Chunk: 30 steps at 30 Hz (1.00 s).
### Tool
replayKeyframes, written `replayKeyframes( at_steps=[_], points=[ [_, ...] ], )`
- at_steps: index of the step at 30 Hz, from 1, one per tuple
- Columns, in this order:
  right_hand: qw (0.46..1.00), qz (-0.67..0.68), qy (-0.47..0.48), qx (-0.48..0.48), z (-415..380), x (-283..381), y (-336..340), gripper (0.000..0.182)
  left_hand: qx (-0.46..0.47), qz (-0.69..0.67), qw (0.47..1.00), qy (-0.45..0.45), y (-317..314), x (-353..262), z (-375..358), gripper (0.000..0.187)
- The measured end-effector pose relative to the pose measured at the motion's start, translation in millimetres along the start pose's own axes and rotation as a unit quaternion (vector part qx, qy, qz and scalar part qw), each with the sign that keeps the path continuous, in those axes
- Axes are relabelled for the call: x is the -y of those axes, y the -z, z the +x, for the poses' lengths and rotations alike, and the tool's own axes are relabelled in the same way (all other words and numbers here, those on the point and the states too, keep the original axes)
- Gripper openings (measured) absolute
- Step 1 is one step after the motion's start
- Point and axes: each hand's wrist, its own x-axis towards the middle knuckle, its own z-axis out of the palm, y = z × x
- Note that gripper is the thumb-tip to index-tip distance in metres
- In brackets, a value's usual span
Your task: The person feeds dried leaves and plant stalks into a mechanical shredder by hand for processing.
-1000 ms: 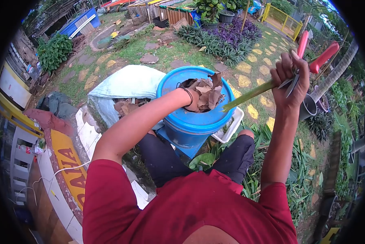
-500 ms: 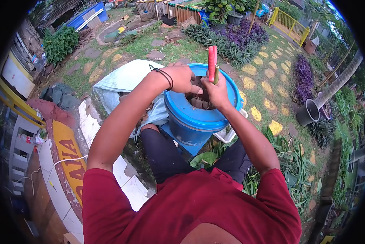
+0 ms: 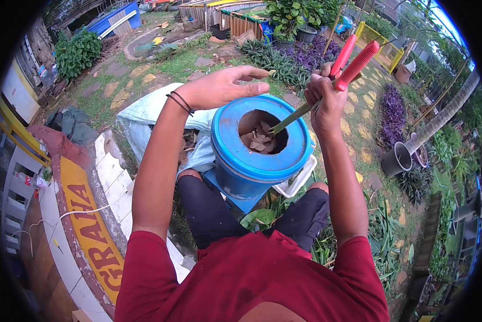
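A blue bucket (image 3: pixel 227 129) with a round hole in its lid stands between my knees. Brown dry leaves (image 3: pixel 260 140) show inside the hole. My right hand (image 3: pixel 327 96), raised at the bucket's right, is closed round red-handled pruners (image 3: pixel 357 65) and a green stalk (image 3: pixel 296 116), whose end points down over the hole. Above the bucket's left rim, my left hand (image 3: pixel 219 88) has its fingers apart, with a small yellowish scrap (image 3: pixel 272 72) by the fingertips. Nothing is gripped in it.
A white sack (image 3: pixel 198 150) with dry leaves lies left of the bucket. A white tray (image 3: pixel 300 180) is at its right, near cut green leaves (image 3: pixel 386 236). A tiled ledge (image 3: pixel 115 185) runs along the left. Potted plants and stepping stones are beyond.
Both hands have moved up out of the bucket's opening. My right hand has gone right with the pruners and stalk; my left hand has opened and moved slightly left.
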Motion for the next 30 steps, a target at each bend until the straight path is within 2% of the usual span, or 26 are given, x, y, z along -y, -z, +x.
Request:
replayKeyframes(
  at_steps=[1,3,4,6,7,10,11,12,14,17,18,19,21,25,27,28,30],
  points=[
    [1.0,-0.027,-0.011,0.012,-1,-3,-3,0.023,-0.001,-0.001,1.0,0.0,0,-10,1,0.072],
    [0.996,-0.077,-0.028,0.037,1,-13,3,0.018,-0.034,-0.031,0.994,-0.097,-3,-33,5,0.078],
    [0.996,-0.077,-0.029,0.037,2,-15,-2,0.018,-0.035,-0.031,0.994,-0.096,-6,-39,8,0.078],
    [0.98,-0.178,0.067,0.056,1,-20,-18,0.024,-0.073,0.086,0.983,-0.144,-13,-50,12,0.083],
    [0.969,-0.225,0.078,0.065,-2,-22,-20,0.038,-0.08,0.067,0.982,-0.157,-18,-57,12,0.085],
    [0.957,-0.26,0.109,0.061,-5,-26,-33,0.036,-0.112,0.034,0.98,-0.162,-30,-61,14,0.084],
    [0.946,-0.293,0.127,0.053,-5,-28,-35,0.037,-0.156,-0.006,0.97,-0.185,-39,-64,14,0.075],
    [0.946,-0.294,0.125,0.054,-5,-30,-36,0.037,-0.157,-0.008,0.97,-0.184,-45,-64,20,0.075],
    [0.941,-0.31,0.135,0.033,-4,-32,-38,0.037,-0.237,0.001,0.955,-0.179,-53,-59,27,0.06],
    [0.946,-0.296,0.125,0.033,-3,-35,-38,0.035,-0.265,-0.048,0.941,-0.203,-52,-56,31,0.056],
    [0.948,-0.294,0.117,0.044,-4,-35,-39,0.034,-0.264,-0.048,0.941,-0.205,-53,-52,34,0.056],
    [0.96,-0.255,0.113,0.022,-5,-37,-43,0.034,-0.248,-0.117,0.942,-0.196,-53,-51,36,0.05],
    [0.959,-0.266,0.089,0.032,-7,-31,-42,0.035,-0.203,-0.238,0.935,-0.166,-52,-46,35,0.042],
    [0.952,-0.293,0.071,0.062,-7,-29,-39,0.036,-0.217,-0.159,0.949,-0.167,-50,-47,36,0.04],
    [0.957,-0.276,0.06,0.067,-7,-30,-37,0.036,-0.199,-0.187,0.936,-0.223,-51,-49,36,0.04],
    [0.962,-0.26,0.049,0.071,-7,-30,-37,0.036,-0.2,-0.187,0.936,-0.222,-50,-49,35,0.04],
    [0.97,-0.225,0.036,0.088,-10,-30,-39,0.037,-0.128,-0.251,0.936,-0.21,-46,-49,33,0.044]
  ],
)
